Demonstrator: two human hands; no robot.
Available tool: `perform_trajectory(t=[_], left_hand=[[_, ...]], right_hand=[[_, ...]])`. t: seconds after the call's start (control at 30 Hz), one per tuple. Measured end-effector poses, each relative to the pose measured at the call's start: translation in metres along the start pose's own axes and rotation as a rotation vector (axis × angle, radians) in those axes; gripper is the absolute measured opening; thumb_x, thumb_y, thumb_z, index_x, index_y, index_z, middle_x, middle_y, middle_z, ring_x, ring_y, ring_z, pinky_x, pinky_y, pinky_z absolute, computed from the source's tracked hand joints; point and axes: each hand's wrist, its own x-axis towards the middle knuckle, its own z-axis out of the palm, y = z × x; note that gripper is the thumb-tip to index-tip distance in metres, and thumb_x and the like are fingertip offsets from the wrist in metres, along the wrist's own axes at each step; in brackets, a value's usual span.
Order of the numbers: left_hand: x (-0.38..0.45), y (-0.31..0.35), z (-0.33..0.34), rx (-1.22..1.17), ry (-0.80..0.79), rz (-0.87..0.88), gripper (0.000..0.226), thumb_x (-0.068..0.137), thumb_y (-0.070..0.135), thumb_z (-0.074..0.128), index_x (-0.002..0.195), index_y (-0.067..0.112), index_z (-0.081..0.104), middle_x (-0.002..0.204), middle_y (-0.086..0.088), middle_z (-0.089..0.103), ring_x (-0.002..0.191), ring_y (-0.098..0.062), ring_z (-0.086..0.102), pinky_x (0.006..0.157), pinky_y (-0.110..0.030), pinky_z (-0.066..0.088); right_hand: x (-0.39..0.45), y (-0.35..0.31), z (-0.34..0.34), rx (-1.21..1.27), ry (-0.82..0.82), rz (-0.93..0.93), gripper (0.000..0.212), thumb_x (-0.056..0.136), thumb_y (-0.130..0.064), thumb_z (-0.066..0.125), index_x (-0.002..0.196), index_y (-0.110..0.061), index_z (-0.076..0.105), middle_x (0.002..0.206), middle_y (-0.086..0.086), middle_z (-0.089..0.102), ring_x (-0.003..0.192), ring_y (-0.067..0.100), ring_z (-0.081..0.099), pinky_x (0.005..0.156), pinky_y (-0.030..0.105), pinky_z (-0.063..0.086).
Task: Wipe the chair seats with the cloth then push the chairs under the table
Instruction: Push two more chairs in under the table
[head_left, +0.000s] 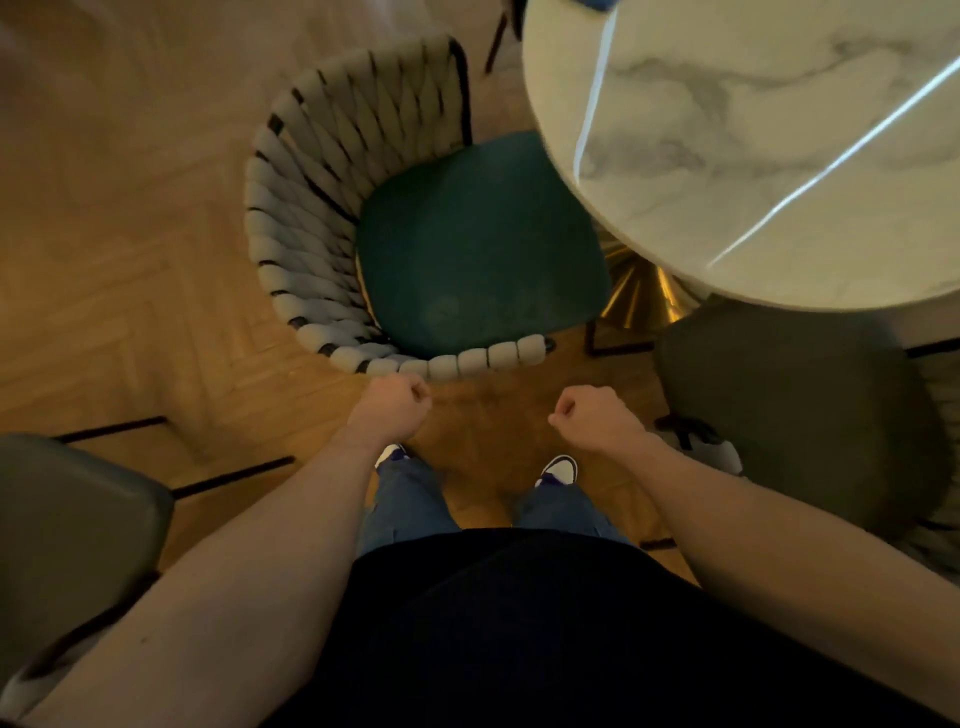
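Note:
A chair with a teal seat (478, 249) and a woven grey backrest (306, 208) stands in front of me, its seat corner tucked under the round marble table (779, 130). My left hand (392, 408) is a closed fist just below the chair's padded rim, holding nothing. My right hand (597, 418) is also a closed fist over the floor, apart from the chair. A scrap of blue, possibly the cloth (592, 4), shows on the table's top edge, mostly cut off.
A second chair with a dark grey-green seat (800, 415) stands at the right, partly under the table. A third grey seat (67, 535) sits at the lower left. The table's gold base (639, 296) shows beneath. Wooden herringbone floor (130, 260) spreads left.

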Motion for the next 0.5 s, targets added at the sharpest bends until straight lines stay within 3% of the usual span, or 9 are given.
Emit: perform_trajectory(t=[0.13,0.3,0.5], left_hand=[[-0.001,-0.056,-0.022,-0.079,0.004,-0.087,0.019,0.092,0.03,0.052,0.095,0.019,0.066,0.088,-0.002,0.067,0.084,-0.021,0.06,0.072,-0.037,0.053],[0.003,-0.145,-0.06,-0.15,-0.008,-0.152,0.017,0.091,0.031,0.055,0.099,0.024,0.069,0.101,-0.002,0.069,0.088,-0.018,0.059,0.075,-0.027,0.046],[0.007,-0.253,-0.112,-0.138,-0.033,-0.195,0.016,0.091,0.025,0.058,0.098,0.017,0.07,0.105,-0.005,0.07,0.099,-0.025,0.062,0.084,-0.032,0.05]], right_hand=[[0.018,-0.067,0.013,-0.084,-0.034,-0.081,0.016,0.095,-0.039,0.059,0.101,-0.025,0.066,0.098,-0.002,0.066,0.09,0.015,0.063,0.083,0.039,0.058],[0.041,-0.169,0.043,-0.134,-0.072,-0.153,0.016,0.095,-0.037,0.059,0.096,-0.023,0.066,0.092,-0.001,0.067,0.088,0.016,0.063,0.085,0.042,0.057],[0.072,-0.295,0.084,-0.186,-0.084,-0.165,0.019,0.095,-0.042,0.059,0.1,-0.024,0.064,0.1,0.003,0.064,0.087,0.019,0.06,0.078,0.038,0.055]])
